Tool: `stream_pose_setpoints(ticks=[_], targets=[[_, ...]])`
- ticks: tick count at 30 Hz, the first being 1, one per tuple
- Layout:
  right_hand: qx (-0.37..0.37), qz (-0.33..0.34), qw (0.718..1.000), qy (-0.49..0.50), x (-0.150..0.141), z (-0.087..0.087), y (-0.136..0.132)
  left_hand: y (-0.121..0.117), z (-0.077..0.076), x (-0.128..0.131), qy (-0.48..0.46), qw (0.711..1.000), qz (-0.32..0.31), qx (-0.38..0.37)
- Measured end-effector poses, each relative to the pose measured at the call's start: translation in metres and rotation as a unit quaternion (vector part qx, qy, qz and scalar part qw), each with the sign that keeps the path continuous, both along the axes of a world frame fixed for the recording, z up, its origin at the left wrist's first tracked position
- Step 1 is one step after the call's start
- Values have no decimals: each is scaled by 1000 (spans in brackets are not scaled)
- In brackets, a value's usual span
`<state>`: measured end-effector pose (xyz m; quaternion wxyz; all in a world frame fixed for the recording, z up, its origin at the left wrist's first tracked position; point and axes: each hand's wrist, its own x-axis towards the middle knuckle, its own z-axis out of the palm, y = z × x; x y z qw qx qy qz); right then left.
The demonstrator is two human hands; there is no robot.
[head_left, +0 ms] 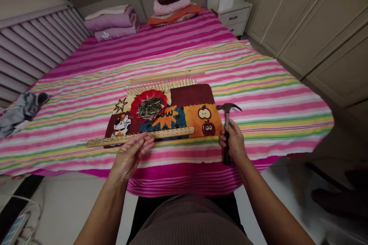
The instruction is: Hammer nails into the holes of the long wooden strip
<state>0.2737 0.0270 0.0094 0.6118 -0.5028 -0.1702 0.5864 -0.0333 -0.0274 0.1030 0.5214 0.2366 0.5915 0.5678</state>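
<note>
My right hand [236, 141] grips a claw hammer [227, 136] by its black handle, with the metal head up at the right edge of a patchwork-print mat [191, 95]. My left hand [132, 154] is closed in a pinch over a wooden strip [172, 132] at the mat's front edge; what sits between the fingertips is too small to make out. Many nails stand up from the strip's left part, and small dark marks dot its right part. A red scalloped dish [135, 110] on the mat holds a heap of loose nails [150, 108].
Behind the dish lies another strip with upright nails [163, 85], and beyond it plain wooden strips [161, 77]. Everything rests on a bed with a striped sheet [267, 95]. Grey cloth [20, 113] lies at the left; folded bedding [115, 23] is stacked at the back.
</note>
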Motion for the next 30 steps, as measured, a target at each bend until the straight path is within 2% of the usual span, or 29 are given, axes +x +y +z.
stream_pose_setpoints(ticks=[11, 19, 27, 30], targets=[[-8, -6, 1000, -1, 0, 1, 1, 3, -6, 6, 21, 999, 34, -26], [-9, -5, 1000, 4, 0, 0, 1, 2, -27, 9, 90, 994, 54, -43], [-14, -5, 1000, 6, 1, 1, 1, 9, -35, 16, 15, 991, 118, -58], [-9, 0, 1000, 4, 1, 0, 1, 10, -40, 20, 52, 991, 118, -39]])
